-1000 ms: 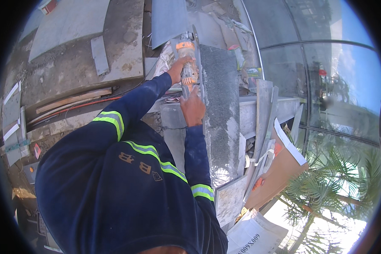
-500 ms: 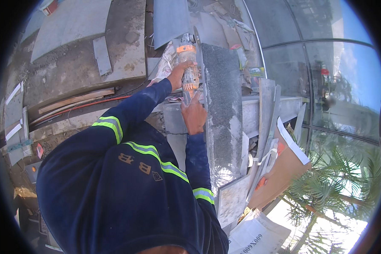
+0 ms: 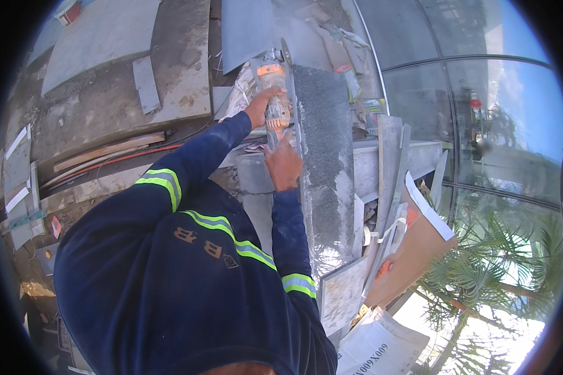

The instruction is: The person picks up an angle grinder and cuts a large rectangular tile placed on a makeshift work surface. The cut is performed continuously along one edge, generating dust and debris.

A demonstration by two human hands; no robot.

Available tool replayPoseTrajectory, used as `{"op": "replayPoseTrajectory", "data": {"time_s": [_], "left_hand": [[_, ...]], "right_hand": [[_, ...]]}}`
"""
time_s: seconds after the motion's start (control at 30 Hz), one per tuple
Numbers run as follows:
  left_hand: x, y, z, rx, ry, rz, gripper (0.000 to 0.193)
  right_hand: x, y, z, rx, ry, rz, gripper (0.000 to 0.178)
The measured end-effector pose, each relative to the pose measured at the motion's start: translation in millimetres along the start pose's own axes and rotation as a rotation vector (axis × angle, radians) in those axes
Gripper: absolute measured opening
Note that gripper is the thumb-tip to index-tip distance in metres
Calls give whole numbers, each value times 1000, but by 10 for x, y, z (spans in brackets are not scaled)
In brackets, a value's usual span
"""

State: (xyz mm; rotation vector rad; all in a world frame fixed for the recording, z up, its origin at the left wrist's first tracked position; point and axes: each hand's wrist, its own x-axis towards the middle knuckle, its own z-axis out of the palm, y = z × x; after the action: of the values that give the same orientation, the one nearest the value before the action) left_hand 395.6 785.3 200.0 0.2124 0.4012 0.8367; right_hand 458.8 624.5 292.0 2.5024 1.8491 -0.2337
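Observation:
A dusty angle grinder (image 3: 272,82) with orange bands lies lengthwise in both my hands, its head pointing away from me. Its thin disc (image 3: 286,52) stands on edge at the far end, beside the left edge of a long dark grey stone slab (image 3: 323,119). My left hand (image 3: 263,107) wraps round the middle of the grinder's body from the left. Closer to me, my right hand (image 3: 284,164) is closed on its rear end, beside the slab's left edge. Pale haze hangs near the disc.
Grey stone sheets (image 3: 247,31) lie at the far side. Narrow stone strips (image 3: 389,153) and a brown board (image 3: 413,250) lean on the right, before a glass wall (image 3: 419,94). Wooden lengths (image 3: 109,151) lie left. A red bucket (image 3: 67,11) stands far left.
The whole view has shifted slightly leftward. Haze around the disc and the slab's far end looks thicker. Both hands keep their grip on the grinder.

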Motion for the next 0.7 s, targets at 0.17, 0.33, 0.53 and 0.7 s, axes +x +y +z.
{"op": "replayPoseTrajectory", "data": {"time_s": [0.17, 0.33, 0.53, 0.7], "left_hand": [[84, 13, -26, -27, -16, -12, 37], [50, 10, 5, -51, -33, -23, 36], [-107, -48, 35, -46, -22, -8, 36], [-173, -73, 22, -24, -8, -9, 37]], "right_hand": [[76, 20, 85, 17, 51, -13, 81], [75, 73, 116, -11, 87, -45, 82], [-76, 54, 73, -30, 35, -23, 82], [-177, 38, 84, 8, 78, -21, 77]]}}
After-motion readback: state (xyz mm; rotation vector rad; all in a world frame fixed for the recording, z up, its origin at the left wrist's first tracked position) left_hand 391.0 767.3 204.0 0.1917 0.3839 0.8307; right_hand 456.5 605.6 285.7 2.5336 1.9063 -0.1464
